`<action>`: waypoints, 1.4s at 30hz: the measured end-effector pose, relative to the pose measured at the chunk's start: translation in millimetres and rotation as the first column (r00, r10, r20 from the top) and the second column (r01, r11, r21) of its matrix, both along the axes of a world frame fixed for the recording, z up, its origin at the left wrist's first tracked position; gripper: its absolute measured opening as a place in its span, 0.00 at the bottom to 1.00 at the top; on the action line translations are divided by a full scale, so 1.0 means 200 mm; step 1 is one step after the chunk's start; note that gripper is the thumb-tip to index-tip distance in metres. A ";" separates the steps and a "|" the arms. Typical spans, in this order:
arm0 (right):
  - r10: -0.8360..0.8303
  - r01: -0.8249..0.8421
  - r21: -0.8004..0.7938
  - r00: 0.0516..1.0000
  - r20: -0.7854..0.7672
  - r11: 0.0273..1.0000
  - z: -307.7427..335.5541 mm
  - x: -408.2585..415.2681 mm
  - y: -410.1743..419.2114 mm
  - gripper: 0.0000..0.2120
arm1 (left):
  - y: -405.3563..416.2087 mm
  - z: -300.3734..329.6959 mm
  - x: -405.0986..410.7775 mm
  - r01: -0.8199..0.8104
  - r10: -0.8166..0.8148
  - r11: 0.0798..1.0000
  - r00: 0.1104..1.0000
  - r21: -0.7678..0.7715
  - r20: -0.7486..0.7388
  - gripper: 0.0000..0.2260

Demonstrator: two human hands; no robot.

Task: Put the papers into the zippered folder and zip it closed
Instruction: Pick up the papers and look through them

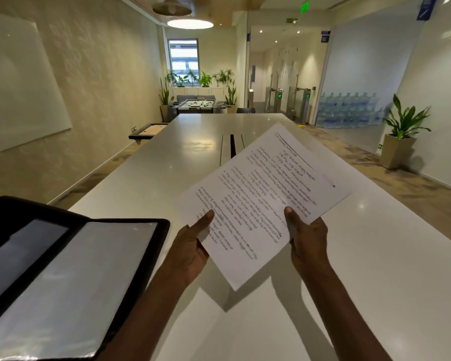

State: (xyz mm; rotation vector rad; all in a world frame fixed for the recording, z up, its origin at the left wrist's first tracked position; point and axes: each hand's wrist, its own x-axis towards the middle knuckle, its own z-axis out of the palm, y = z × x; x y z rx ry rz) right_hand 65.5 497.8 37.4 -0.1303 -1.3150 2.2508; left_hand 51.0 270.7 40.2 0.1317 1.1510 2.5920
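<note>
I see a bright room: 2 ceiling lamps (190, 22) glare on the bench (193, 147), soft shadows fall beneath the papers (261, 201), and wide-angle edges bend.

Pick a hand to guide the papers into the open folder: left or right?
Probably left. The left hand grips the papers on the side nearest the open folder; the right hand holds the far edge.
</note>
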 end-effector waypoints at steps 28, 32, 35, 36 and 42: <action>0.125 -0.178 0.454 0.981 0.145 0.873 -0.24 0.06 0.35 0.18 | -0.07 -0.24 -0.11 -0.347 0.146 0.759 0.915 -0.551 -0.375 0.21; 0.117 -0.179 0.452 0.980 0.161 0.874 -0.26 0.04 0.35 0.18 | -0.06 -0.28 -0.11 -0.363 0.172 0.755 0.913 -0.546 -0.370 0.23; 0.144 -0.205 0.460 0.976 0.163 0.864 -0.25 0.03 0.36 0.18 | -0.07 -0.26 -0.13 -0.356 0.163 0.759 0.914 -0.544 -0.371 0.22; 0.140 -0.207 0.467 0.975 0.175 0.859 -0.26 0.04 0.36 0.18 | -0.07 -0.27 -0.13 -0.351 0.157 0.759 0.916 -0.548 -0.370 0.22; 0.126 -0.199 0.462 0.975 0.184 0.865 -0.31 0.04 0.36 0.18 | -0.07 -0.29 -0.12 -0.365 0.167 0.751 0.911 -0.551 -0.376 0.22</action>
